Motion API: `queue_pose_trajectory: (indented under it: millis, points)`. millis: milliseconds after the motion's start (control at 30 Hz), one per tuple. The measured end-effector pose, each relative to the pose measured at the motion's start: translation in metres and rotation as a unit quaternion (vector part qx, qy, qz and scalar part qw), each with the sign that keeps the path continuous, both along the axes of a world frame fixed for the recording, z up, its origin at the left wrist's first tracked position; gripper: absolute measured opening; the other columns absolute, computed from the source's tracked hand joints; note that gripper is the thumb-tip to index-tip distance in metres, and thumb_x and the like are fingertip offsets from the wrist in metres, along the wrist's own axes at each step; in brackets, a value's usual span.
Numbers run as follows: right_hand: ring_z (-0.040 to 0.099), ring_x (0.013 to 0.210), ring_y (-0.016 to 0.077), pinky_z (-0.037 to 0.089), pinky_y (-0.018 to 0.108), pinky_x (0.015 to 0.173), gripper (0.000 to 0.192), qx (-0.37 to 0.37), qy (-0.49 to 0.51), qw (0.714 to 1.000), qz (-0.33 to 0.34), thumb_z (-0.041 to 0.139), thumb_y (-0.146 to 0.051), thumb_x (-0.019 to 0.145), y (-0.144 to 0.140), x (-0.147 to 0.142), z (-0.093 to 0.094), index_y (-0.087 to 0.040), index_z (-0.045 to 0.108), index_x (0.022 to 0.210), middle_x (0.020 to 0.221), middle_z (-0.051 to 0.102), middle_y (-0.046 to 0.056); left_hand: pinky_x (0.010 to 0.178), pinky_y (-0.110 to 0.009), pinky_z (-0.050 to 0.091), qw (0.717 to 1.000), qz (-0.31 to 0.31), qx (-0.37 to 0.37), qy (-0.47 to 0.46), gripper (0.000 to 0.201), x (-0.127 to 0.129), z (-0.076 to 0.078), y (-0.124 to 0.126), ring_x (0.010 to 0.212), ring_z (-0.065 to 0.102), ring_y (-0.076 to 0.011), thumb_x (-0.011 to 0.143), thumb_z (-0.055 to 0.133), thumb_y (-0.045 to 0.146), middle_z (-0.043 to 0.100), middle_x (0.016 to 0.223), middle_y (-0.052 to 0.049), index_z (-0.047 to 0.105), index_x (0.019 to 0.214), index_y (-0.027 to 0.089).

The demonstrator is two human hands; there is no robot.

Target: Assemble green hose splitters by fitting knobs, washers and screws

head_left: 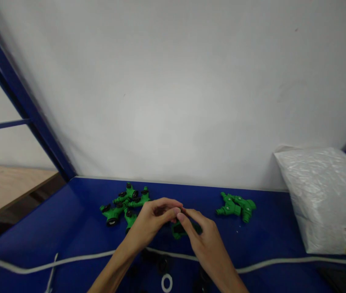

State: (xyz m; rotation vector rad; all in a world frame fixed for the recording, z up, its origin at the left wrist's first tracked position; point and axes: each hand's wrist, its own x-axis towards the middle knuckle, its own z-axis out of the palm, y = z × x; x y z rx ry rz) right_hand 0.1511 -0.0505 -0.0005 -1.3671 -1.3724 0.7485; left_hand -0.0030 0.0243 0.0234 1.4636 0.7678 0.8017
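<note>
My left hand (156, 213) and my right hand (201, 232) meet in the middle above the blue table. Thumbs and index fingers of both are pinched together around something small and dark, mostly hidden by the fingertips. Just below the fingers is a green fitting (177, 232) with a dark opening, partly covered by my right hand; whether it is held or lying there I cannot tell. Left of my hands lies a cluster of green Y-shaped hose connectors (112, 213) with black parts. A smaller group of green Y-shaped connectors (230, 206) sits to the right.
A white cable (81, 258) runs across the blue table (78, 228). Nearer me are a white ring (163, 283), dark round parts (162, 264) and a thin white strip (51, 274). A plastic-wrapped package (325, 199) stands at right. Behind rises a white wall (166, 101).
</note>
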Motion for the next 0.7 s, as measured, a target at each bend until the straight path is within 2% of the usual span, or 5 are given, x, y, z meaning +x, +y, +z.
queue_pose_trajectory:
  millis: [133,233,400,533,700]
  points:
    - [0.068,0.101,0.0288,0.048,0.042,0.095,0.045,-0.02,0.033,0.999,0.03,0.052,-0.056,0.097,-0.001,0.002,0.001,-0.022,0.076,0.114,0.11,0.076,0.01,0.072,-0.025,0.05,1.0,-0.003,-0.005,-0.001,0.028,0.001,-0.001,-0.002,0.075,0.063,-0.0159,0.08,0.077,0.039,0.076,0.083,-0.005,0.081,0.098,0.018]
    - [0.067,0.103,0.0284,0.048,0.041,0.096,0.044,-0.022,0.048,0.998,0.027,0.055,-0.056,0.095,0.0,0.003,0.001,-0.022,0.076,0.114,0.111,0.076,0.01,0.072,-0.025,0.049,1.0,-0.011,0.005,-0.004,0.03,-0.001,-0.004,0.0,0.074,0.062,-0.0153,0.081,0.076,0.041,0.074,0.083,-0.005,0.081,0.101,0.019]
    - [0.065,0.1,0.0254,0.046,0.037,0.092,0.041,-0.004,0.044,0.998,0.051,0.053,-0.053,0.098,-0.003,0.001,0.006,-0.022,0.076,0.112,0.107,0.075,0.007,0.064,-0.024,0.049,0.999,-0.014,0.048,-0.021,0.029,-0.005,-0.007,0.002,0.066,0.059,-0.0108,0.081,0.077,0.04,0.065,0.092,-0.004,0.08,0.101,0.019]
    - [0.062,0.087,0.0224,0.045,0.035,0.08,0.038,-0.002,0.018,0.998,0.061,0.051,-0.05,0.1,-0.006,0.0,0.01,-0.023,0.076,0.108,0.094,0.073,0.005,0.059,-0.024,0.049,0.998,-0.034,0.034,-0.039,0.025,-0.007,-0.006,0.001,0.06,0.058,-0.0081,0.082,0.077,0.039,0.062,0.093,-0.003,0.081,0.096,0.019]
    - [0.061,0.088,0.0206,0.044,0.033,0.08,0.029,0.043,0.009,0.998,0.04,0.053,-0.04,0.101,-0.007,-0.003,0.011,-0.023,0.075,0.108,0.095,0.072,0.003,0.061,-0.022,0.048,0.997,-0.045,0.006,-0.056,0.021,-0.008,-0.005,0.001,0.064,0.057,-0.0084,0.082,0.078,0.038,0.064,0.09,-0.002,0.082,0.094,0.021]
